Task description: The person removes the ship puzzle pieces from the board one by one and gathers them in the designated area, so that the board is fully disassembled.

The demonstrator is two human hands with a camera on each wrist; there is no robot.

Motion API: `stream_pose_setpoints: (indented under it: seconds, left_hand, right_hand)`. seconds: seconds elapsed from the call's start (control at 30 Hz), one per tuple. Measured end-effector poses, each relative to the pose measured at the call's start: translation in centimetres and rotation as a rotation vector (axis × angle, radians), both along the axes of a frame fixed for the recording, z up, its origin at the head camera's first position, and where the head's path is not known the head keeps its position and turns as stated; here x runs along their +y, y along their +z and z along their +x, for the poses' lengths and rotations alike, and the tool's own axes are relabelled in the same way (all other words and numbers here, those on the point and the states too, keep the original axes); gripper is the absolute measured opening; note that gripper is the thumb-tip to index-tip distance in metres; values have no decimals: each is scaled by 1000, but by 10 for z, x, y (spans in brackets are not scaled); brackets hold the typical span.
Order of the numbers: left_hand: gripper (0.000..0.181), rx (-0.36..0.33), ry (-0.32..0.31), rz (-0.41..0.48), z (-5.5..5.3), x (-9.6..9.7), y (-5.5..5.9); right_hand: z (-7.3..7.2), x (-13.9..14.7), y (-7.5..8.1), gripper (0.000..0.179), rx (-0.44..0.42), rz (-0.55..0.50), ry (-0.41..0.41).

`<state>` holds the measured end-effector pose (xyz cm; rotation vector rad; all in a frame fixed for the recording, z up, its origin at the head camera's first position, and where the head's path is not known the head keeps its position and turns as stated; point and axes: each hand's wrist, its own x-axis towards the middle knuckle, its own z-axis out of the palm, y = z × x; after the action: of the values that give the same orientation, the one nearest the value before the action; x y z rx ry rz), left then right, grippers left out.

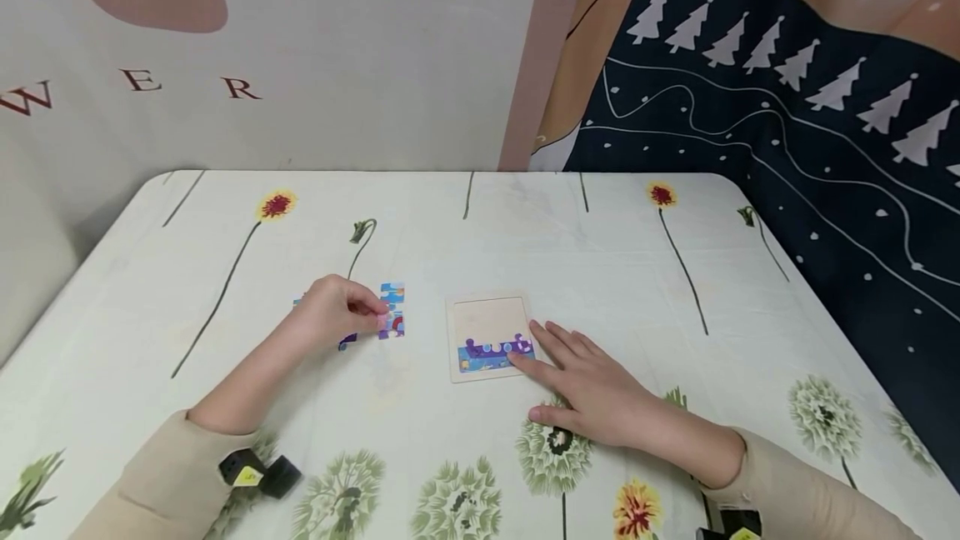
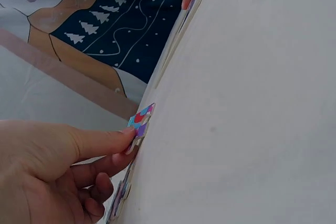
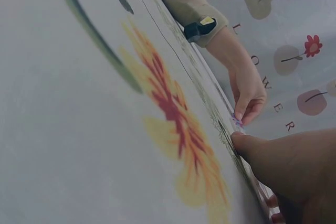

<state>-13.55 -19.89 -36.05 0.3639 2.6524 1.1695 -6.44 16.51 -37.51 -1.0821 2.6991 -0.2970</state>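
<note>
Puzzle piece (image 2: 142, 115) sits pinched between the left hand's (image 1: 326, 317) thumb and fingers, beyond the left edge of the tray (image 1: 491, 319) on the counter (image 1: 420, 223). It should be light, stiff and thin, best held by its side edges; its knobs may be fragile. The right hand's (image 1: 600, 394) fingers lie spread over the tray's right edge. The left hand partly hides the loose pieces (image 1: 392, 293), edge-on in its wrist view.

the left hand (image 1: 330, 315) is held in a pinch, its thumb (image 2: 102, 144) set opposite the index finger, the remaining fingers curled inward. the right hand (image 1: 588, 386) is turned palm down, its fingers extended and its thumb spread apart. both forearms (image 1: 243, 382) are angled forward and inward.
</note>
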Motion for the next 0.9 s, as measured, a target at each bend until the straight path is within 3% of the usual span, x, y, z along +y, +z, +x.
stream_pose_setpoints:
  seconds: [0.4,0.9]
  left_hand:
    - [6,59,-44,-86,2,3,0]
    - [7,72,-69,-75,5,5,4]
  right_hand:
    - [-1,0,-1,67,3,8,-1]
    - [-2,1,-2,68,23,14,4]
